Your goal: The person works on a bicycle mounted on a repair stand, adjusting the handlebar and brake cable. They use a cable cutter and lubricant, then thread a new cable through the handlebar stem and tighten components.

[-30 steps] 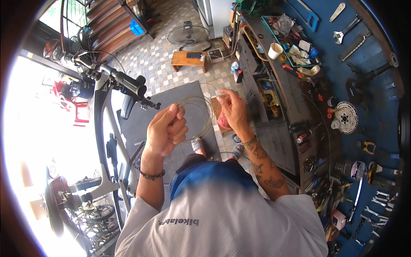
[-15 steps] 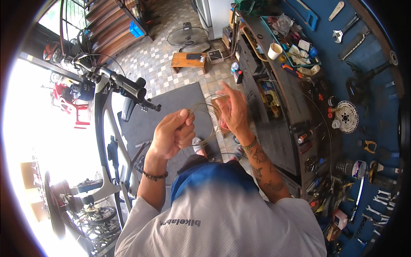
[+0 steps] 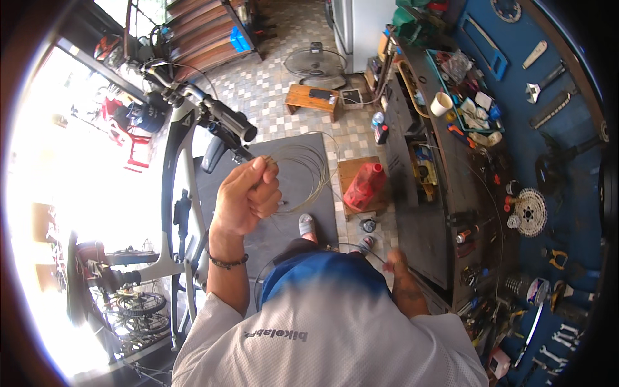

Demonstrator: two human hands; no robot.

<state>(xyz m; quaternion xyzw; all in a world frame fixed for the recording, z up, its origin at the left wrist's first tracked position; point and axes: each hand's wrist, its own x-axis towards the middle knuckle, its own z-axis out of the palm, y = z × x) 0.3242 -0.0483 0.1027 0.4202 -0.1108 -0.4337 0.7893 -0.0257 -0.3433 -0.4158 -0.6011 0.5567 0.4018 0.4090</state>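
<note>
My left hand [image 3: 247, 197] is raised in front of my chest, thumb and fingers closed on a coil of thin wire cable [image 3: 324, 174]. Its loops hang out to the right of my fist, over the dark mat. My right hand [image 3: 396, 261] is low beside my right hip, near the cabinet. Motion smears its fingers, and a dark thin cable [image 3: 361, 248] runs toward it across my lap. Whether that hand grips the cable cannot be made out.
A bicycle frame [image 3: 169, 187] stands close on my left. A red bottle [image 3: 365, 186] is on a small wooden stool [image 3: 351, 169] ahead. The dark workbench [image 3: 419, 213] lines my right, below a blue tool wall [image 3: 516, 64]. A fan [image 3: 314, 64] stands farther off.
My right hand has left the coil and dropped back toward my right hip. My left hand keeps hold of the coil. The view has shifted, and the red bottle now shows fully.
</note>
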